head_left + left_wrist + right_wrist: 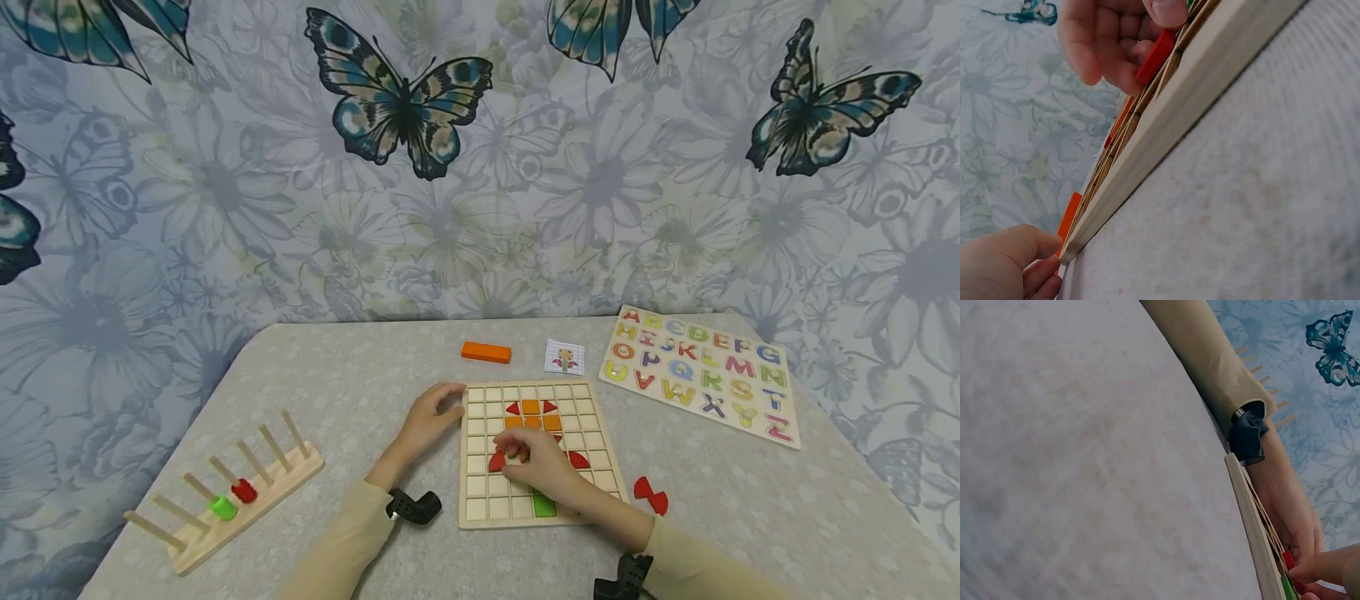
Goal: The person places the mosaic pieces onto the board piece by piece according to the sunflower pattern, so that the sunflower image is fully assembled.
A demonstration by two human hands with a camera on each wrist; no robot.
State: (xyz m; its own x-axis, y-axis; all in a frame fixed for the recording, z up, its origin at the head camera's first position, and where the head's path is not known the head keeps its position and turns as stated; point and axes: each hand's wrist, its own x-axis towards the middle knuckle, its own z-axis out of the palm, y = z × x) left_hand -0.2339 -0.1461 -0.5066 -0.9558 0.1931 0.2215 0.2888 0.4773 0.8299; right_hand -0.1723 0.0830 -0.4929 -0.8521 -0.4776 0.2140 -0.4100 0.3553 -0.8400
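A square wooden grid board (480, 508) lies in the middle of the table, bearing orange squares (531, 407), red triangles and rounded red tiles, and a green tile (544, 504). My left hand (429, 421) holds the board's far left corner, thumb and fingertips at its edge. Over the board my right hand (543, 462) has its fingers curled at a rounded red tile (1155, 57) left of centre, the thumb on its near side. In the left wrist view this tile stands up from a grid cell. The right hand covers several middle cells.
Behind the board lie an orange block (486, 352) and a pattern card (564, 357). An alphabet puzzle (701, 375) sits at the back right. Loose red tiles (650, 495) are right of the board. A peg stand (247, 492) with a green and a red ring stands left.
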